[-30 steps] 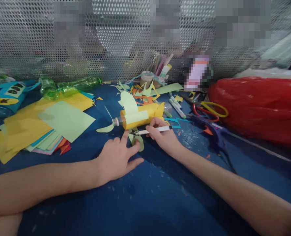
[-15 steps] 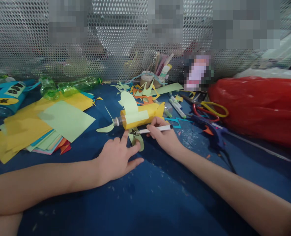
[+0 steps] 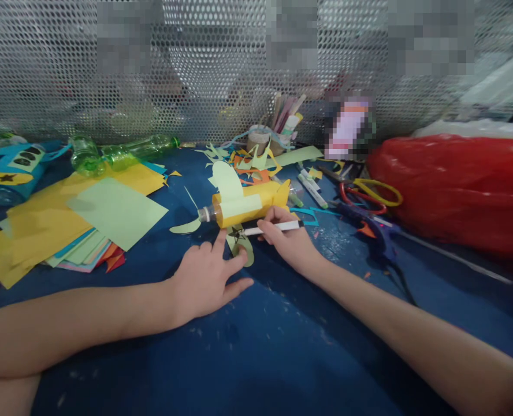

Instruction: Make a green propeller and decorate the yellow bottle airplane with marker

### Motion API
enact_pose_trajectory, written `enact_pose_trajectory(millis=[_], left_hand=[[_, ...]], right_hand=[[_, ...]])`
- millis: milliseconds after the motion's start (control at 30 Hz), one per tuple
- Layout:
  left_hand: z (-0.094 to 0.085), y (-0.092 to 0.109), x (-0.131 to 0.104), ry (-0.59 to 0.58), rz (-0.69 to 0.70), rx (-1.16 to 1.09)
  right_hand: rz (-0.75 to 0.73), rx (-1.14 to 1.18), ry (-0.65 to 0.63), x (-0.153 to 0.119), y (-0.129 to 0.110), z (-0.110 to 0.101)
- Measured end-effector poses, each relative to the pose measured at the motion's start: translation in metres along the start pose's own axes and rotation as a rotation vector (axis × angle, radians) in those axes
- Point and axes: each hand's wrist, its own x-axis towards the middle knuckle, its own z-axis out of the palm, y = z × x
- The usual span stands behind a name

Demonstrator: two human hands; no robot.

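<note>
A plastic bottle wrapped in yellow paper (image 3: pixel 250 207) lies on its side on the blue table, its clear neck pointing left. Pale green paper wings stick out from it, one upward and one toward me. On the near wing (image 3: pixel 246 254) is a black star, partly filled in. My right hand (image 3: pixel 289 237) grips a white marker (image 3: pixel 271 227), its tip at the star. My left hand (image 3: pixel 207 274) has its fingers spread, with fingertips resting on the near wing and beside the bottle. A curved pale green paper strip (image 3: pixel 185 227) lies by the bottle's neck.
Yellow and green paper sheets (image 3: pixel 118 211) and green bottles (image 3: pixel 139 147) lie at left. Paper scraps and a cup (image 3: pixel 259 138) stand behind. At right are scissors (image 3: pixel 375 193), a blue glue gun (image 3: pixel 369 225) and a red plastic bag (image 3: pixel 456 190). A perforated metal screen (image 3: pixel 222 63) closes the back.
The star on the near wing looks slightly darker. My right hand and the marker have shifted very slightly; my left hand stays in place.
</note>
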Motion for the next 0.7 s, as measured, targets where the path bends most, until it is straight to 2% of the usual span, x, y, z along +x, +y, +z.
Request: enact_pose_trajectory(millis=[700], left_hand=[[-0.0013,0.0000,-0.0003,-0.009,-0.012,-0.043]], right_hand=[[0.018,0.022,-0.019,-0.0011,0.0031,-0.0003]])
